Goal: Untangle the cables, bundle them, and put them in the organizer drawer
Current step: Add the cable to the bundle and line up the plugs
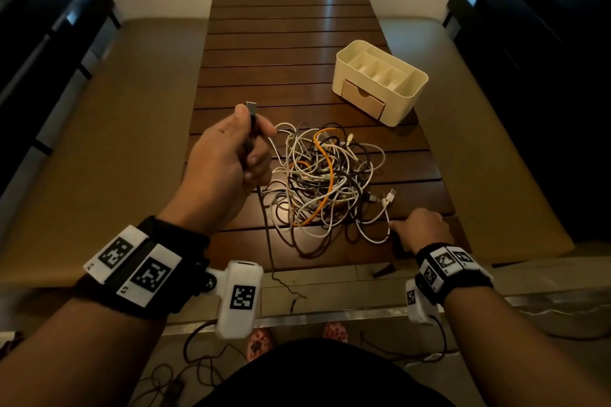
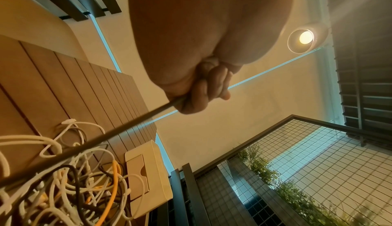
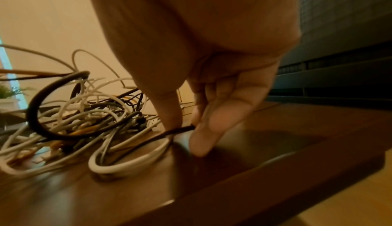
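A tangle of white, black and orange cables (image 1: pixel 327 175) lies on the near part of the dark wooden slat table (image 1: pixel 281 26). My left hand (image 1: pixel 251 139), raised at the pile's left, grips a dark cable (image 1: pixel 266 228) just below its USB plug (image 1: pixel 251 107); the rest hangs over the near edge. The left wrist view shows the fingers (image 2: pixel 201 93) curled round that cable (image 2: pixel 106 137). My right hand (image 1: pixel 401 228) is low at the pile's near right. There its thumb and fingers (image 3: pixel 203 139) pinch a thin dark cable (image 3: pixel 176 131) against the table. A cream organizer (image 1: pixel 410 89) with a small drawer (image 1: pixel 363 99) stands behind the pile.
Beige cushioned benches (image 1: pixel 99 142) flank the table on both sides, with dark slatted walls beyond them. Loose wires (image 1: pixel 198 370) lie on the floor by my feet. The far half of the table holds nothing but the organizer at its right edge.
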`<state>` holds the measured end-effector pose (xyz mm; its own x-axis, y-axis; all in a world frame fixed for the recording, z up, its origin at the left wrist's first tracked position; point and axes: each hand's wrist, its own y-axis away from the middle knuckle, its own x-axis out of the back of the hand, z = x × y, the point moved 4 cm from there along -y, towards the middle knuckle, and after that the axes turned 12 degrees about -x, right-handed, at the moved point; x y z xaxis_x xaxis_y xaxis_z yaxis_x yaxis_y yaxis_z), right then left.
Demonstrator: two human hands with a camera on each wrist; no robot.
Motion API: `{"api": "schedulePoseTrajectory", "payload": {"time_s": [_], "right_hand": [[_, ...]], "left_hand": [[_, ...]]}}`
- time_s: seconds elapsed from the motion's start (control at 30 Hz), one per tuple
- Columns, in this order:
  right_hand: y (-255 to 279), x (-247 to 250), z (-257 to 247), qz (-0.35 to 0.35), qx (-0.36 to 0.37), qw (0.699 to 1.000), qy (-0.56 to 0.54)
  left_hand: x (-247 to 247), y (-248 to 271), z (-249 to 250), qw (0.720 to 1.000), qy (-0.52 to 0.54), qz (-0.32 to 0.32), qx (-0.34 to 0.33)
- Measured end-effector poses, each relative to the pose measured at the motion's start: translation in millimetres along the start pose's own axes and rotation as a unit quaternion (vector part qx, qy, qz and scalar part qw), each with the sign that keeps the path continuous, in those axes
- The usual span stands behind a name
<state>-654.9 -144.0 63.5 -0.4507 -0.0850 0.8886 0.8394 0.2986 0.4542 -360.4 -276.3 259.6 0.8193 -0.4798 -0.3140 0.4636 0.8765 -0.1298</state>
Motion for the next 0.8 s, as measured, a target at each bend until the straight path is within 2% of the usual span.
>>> {"api": "schedulePoseTrajectory", "payload": {"time_s": [0.1,0.2,0.27,0.37,0.47,0.67,0.73,0.8], "right_hand": [[2,5,-7,0.015,0.049,0.998,-0.039],[9,19,-15,0.027,0.06,0.978,-0.198],[22,34,-27,0.007,0.092,0.943,-0.319],[53,64,-48,-0.057,0.142,0.87,-0.469],[87,99,-68,-0.105,0.192,0.804,-0.553],[142,174,-91,-0.061,0.314,0.7,-0.638],[146,178,-96,-0.064,0.326,0.701,-0.63],[145,163,-100,-0.096,0.31,0.73,-0.601]], "left_hand": [[-1,0,1,1.0,0.005,-0.005,-0.009],[-1,0,4,1.0,0.007,-0.005,-0.019],[-2,0,8,1.0,0.004,0.0,-0.021],[-2,0,12,1.0,0.004,0.007,-0.022],[-3,0,17,1.0,0.0,0.009,-0.027],[-5,0,26,0.999,-0.005,0.021,-0.027],[-2,-2,25,0.999,-0.011,0.019,-0.031],[2,-3,23,0.999,-0.014,0.029,-0.035]]}}
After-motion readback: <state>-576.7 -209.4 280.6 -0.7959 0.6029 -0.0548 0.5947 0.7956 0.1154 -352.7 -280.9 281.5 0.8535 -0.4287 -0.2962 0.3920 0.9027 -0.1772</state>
